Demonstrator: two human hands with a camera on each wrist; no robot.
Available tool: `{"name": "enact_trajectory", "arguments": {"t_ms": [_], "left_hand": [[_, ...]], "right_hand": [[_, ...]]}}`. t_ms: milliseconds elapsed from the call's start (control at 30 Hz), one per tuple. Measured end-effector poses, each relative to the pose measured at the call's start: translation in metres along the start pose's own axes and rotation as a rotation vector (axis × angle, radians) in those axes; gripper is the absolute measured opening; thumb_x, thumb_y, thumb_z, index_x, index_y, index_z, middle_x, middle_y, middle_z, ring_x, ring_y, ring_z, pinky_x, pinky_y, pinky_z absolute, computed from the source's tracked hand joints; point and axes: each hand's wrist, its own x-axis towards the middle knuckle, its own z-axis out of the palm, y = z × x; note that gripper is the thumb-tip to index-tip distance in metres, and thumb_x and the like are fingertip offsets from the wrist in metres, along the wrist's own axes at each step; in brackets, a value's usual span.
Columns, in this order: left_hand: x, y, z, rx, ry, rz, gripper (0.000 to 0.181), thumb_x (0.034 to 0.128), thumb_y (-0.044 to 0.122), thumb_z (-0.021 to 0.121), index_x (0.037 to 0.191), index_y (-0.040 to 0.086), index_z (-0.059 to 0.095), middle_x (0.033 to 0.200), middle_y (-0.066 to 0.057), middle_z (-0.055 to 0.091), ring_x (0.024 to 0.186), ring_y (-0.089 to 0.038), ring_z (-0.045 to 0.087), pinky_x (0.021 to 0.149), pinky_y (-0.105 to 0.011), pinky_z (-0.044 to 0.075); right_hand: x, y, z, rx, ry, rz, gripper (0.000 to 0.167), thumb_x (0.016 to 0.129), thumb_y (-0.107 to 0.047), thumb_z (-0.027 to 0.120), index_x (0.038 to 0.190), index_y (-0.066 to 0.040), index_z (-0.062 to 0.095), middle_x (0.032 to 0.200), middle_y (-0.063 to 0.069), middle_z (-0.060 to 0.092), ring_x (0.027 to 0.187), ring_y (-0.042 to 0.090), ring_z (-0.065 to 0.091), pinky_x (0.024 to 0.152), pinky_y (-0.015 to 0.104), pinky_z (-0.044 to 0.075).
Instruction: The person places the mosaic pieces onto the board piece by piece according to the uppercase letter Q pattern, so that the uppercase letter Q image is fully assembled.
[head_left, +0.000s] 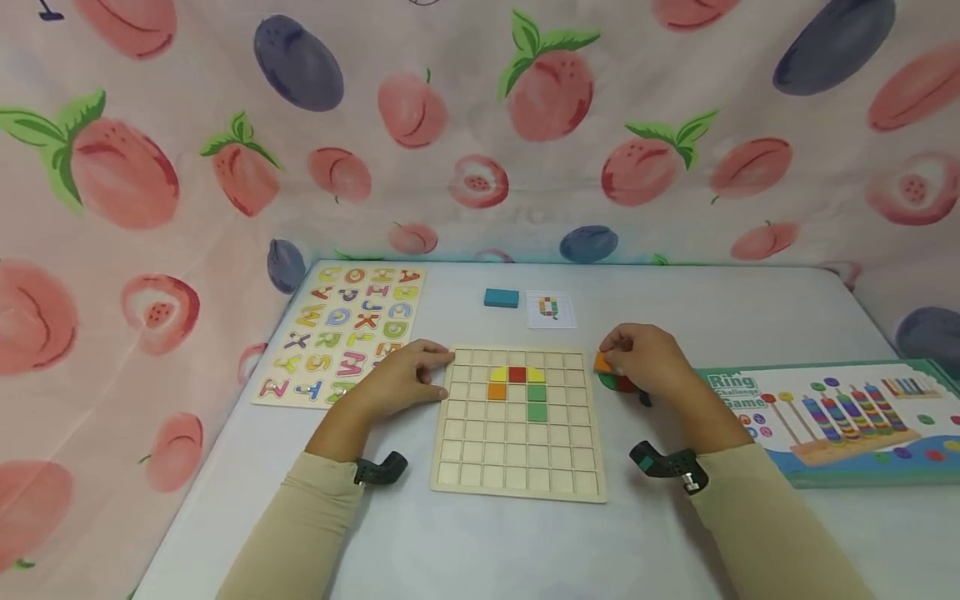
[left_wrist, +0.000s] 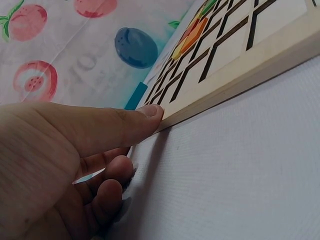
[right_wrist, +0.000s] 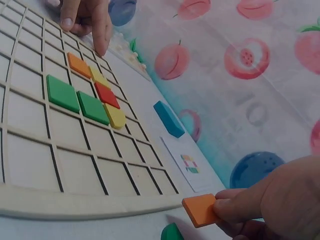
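A square wooden grid board (head_left: pixel 517 495) lies on the table. Yellow tiles flank a red tile (head_left: pixel 517 375) in one row; below them sit an orange tile (head_left: pixel 497 391) and two green tiles (head_left: pixel 537 412). My left hand (head_left: pixel 401 375) touches the board's left edge with thumb and forefinger, the other fingers loosely bent. Just off the board's right side, my right hand (head_left: pixel 648 358) pinches an orange square tile (right_wrist: pixel 200 210) between thumb and fingers, raised above the table. Under that hand are green and red pieces (head_left: pixel 617 383), partly hidden.
Behind the board lie a pattern card (head_left: pixel 550 310) and a blue block (head_left: pixel 501 298). A wooden alphabet puzzle (head_left: pixel 300 404) is at the left, partly behind the left hand. At the right a Ring Challenge Game box (head_left: pixel 862 425) lies near the right forearm. Fruit-print cloth hangs behind.
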Motion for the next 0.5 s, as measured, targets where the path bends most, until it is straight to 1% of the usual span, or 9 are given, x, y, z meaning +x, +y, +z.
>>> {"name": "enact_trajectory", "arguments": {"t_ms": [67,133,333,500], "left_hand": [[0.0,0.0,-0.005,0.01,-0.007,0.004,0.062,0.0924,0.018,0.087,0.15,0.012,0.065,0.146,0.001,0.057,0.096,-0.015,0.057,0.084,-0.034,0.048],[0.001,0.001,-0.007,0.009,-0.013,0.008,0.062,0.0924,0.018,0.087,0.15,0.012,0.065,0.146,0.0,0.057,0.096,-0.015,0.057,0.085,-0.035,0.049],[0.005,-0.001,-0.004,0.006,-0.018,0.014,0.061,0.0928,0.019,0.086,0.15,0.012,0.065,0.147,-0.001,0.057,0.096,-0.013,0.057,0.084,-0.034,0.048],[0.0,-0.002,-0.003,0.011,0.003,0.003,0.061,0.0922,0.019,0.087,0.149,0.012,0.065,0.146,0.0,0.058,0.095,-0.014,0.058,0.083,-0.034,0.048]], "right_hand": [[0.001,-0.006,0.003,0.041,-0.011,0.011,0.016,0.105,-0.013,0.063,0.114,-0.006,0.075,0.113,0.015,0.07,0.102,0.033,0.059,0.083,0.043,0.051],[0.001,-0.009,0.004,0.073,-0.02,0.026,0.016,0.105,-0.015,0.065,0.115,-0.007,0.075,0.116,0.015,0.07,0.104,0.033,0.059,0.085,0.043,0.05],[0.0,-0.016,0.006,0.131,-0.057,0.034,0.017,0.105,-0.02,0.068,0.116,-0.009,0.075,0.119,0.014,0.071,0.108,0.032,0.058,0.087,0.042,0.049],[0.004,-0.023,0.011,0.181,-0.102,0.006,0.018,0.104,-0.022,0.069,0.116,-0.011,0.076,0.121,0.011,0.071,0.112,0.031,0.057,0.089,0.041,0.049]]}}
